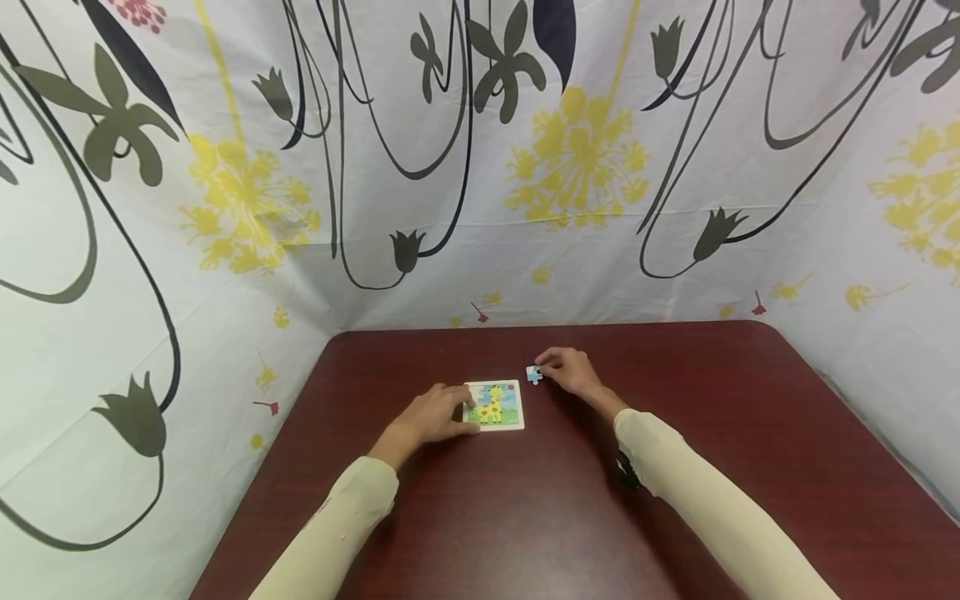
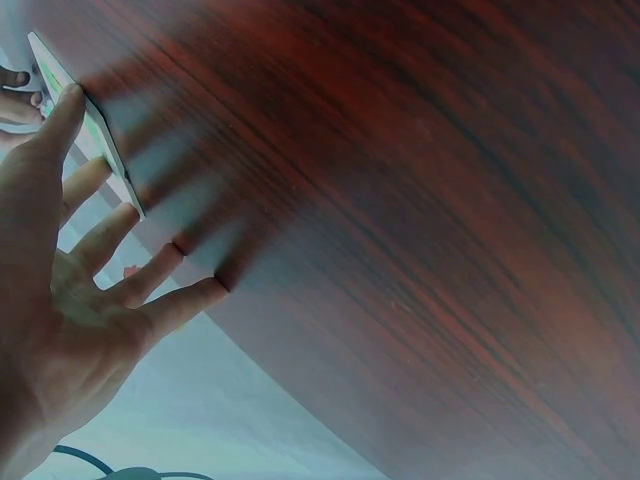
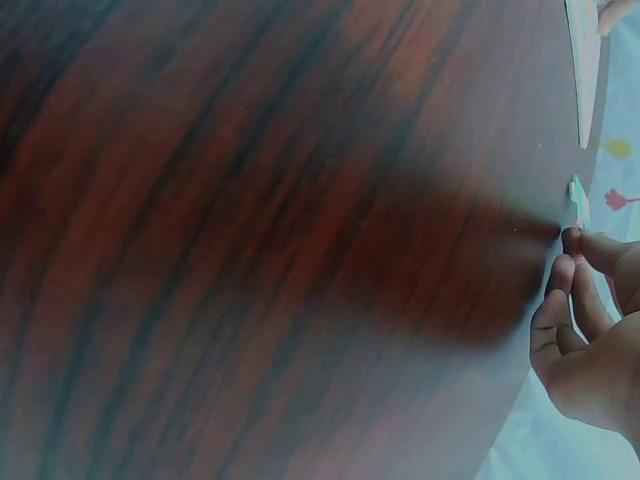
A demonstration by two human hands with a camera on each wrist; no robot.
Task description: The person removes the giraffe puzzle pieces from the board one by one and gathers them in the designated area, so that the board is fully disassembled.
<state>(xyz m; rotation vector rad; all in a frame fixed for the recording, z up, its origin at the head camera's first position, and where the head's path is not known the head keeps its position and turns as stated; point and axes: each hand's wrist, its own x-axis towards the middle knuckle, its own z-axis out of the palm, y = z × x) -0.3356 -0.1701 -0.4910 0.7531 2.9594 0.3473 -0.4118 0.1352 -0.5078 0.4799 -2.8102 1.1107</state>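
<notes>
A square jigsaw puzzle (image 1: 495, 406) with a giraffe picture and a white border lies flat on the table. My left hand (image 1: 435, 414) rests at its left side, the thumb by the near corner and fingertips at the upper left part. Seen from the left wrist, the fingers (image 2: 105, 240) are spread and fairly straight, some touching the board and others the tabletop. Just beyond the puzzle's far right corner, my right hand (image 1: 568, 369) pinches a small blue-and-white puzzle piece (image 1: 533, 375) between thumb and fingertips. In the right wrist view the piece (image 3: 580, 203) sticks out past the fingertips.
The dark red-brown wooden table (image 1: 510, 517) has rounded far corners. Behind it and along both sides hangs a white cloth (image 1: 480, 192) printed with flowers and vines. A dark band (image 1: 627, 471) shows under the right forearm.
</notes>
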